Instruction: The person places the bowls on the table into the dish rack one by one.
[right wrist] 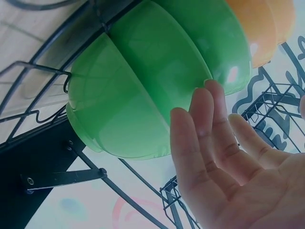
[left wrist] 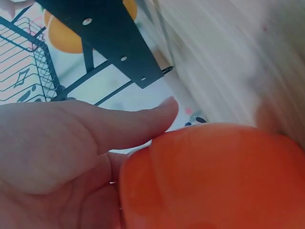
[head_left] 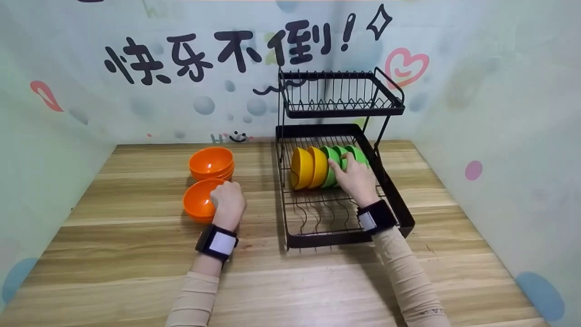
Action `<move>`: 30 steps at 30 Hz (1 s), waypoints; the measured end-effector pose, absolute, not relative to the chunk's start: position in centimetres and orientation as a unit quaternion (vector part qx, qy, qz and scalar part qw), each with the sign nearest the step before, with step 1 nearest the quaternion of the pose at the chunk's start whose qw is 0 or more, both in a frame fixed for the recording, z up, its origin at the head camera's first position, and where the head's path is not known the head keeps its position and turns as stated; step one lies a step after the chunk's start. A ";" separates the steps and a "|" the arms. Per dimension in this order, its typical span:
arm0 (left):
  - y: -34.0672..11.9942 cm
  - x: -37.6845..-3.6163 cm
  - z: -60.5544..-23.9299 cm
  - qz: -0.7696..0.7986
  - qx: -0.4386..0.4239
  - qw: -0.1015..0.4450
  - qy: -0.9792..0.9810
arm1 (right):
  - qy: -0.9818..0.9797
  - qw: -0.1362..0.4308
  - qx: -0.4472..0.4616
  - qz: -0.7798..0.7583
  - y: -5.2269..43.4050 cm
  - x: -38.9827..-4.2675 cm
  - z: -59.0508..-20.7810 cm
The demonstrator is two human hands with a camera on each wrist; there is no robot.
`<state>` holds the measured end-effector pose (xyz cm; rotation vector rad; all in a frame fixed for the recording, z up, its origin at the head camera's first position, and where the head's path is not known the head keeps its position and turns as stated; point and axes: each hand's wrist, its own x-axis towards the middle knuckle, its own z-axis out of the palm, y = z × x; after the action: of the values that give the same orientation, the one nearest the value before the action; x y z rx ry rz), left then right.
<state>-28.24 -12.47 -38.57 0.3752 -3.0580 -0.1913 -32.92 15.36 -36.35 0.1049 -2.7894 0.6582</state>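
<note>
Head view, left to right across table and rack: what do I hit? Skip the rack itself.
Orange bowls → left hand → yellow bowls → green bowls. Right hand overlaps green, so unplaced.

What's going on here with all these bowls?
A person is handling bowls. The left hand grips the rim of an orange bowl, just in front of a stack of orange bowls. The right hand is at the green bowls, which stand on edge beside two yellow bowls in the lower tier of a black rack.
</note>
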 end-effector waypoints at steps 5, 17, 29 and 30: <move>-12.4 -28.1 -38.1 -0.064 0.117 0.032 -0.991 | -0.964 0.135 0.031 0.227 15.4 -32.9 -36.4; -11.8 -27.0 -36.9 -0.041 0.089 0.114 -0.989 | -0.963 0.138 0.033 0.228 15.4 -33.0 -36.3; -9.9 -25.9 -35.8 -0.004 0.030 0.243 -0.970 | -0.962 0.120 0.043 0.240 15.3 -33.0 -36.3; -9.8 -25.8 -35.8 -0.004 0.023 0.254 -0.967 | -0.962 0.119 0.044 0.241 15.3 -33.0 -36.3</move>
<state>-25.83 -9.78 -35.76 0.0631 -2.6277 -0.0104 -32.98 15.30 -36.25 0.1299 -2.8124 0.7048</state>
